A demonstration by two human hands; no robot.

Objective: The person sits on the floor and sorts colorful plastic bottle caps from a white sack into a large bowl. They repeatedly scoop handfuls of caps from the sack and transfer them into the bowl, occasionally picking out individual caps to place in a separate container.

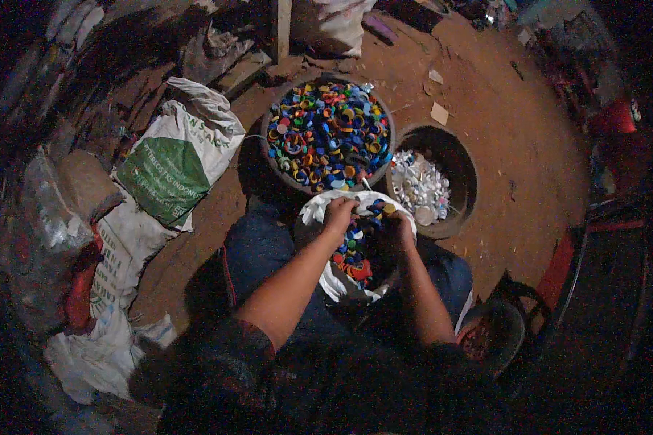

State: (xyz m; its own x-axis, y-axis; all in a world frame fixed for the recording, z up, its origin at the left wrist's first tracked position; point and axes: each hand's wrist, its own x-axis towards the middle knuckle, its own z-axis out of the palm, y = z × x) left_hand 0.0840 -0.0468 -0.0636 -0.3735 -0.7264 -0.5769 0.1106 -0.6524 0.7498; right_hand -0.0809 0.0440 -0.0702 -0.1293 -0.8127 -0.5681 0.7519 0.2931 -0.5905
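Between my legs stands an opened white sack [331, 281] with its rim rolled down, holding bottle caps [353, 270] in red, blue, green and other colours. Over the sack's far left rim, my left hand [339, 216] has its fingers closed in a pinch; what they hold is too small to make out. My right hand [396, 228] is inside the right rim, fingers curled in shadow, with a yellow bottle cap [389, 208] at the fingertips. Just beyond the sack sits a large round tub [393, 134] heaped with mixed coloured caps [330, 130].
Right of the tub, a dark round basin [466, 163] holds white and clear pieces [419, 185]. A white and green printed sack [178, 163] lies to the left, with more pale sacks [120, 250] below it. A dark round container [504, 330] stands at lower right on the brown floor [519, 225].
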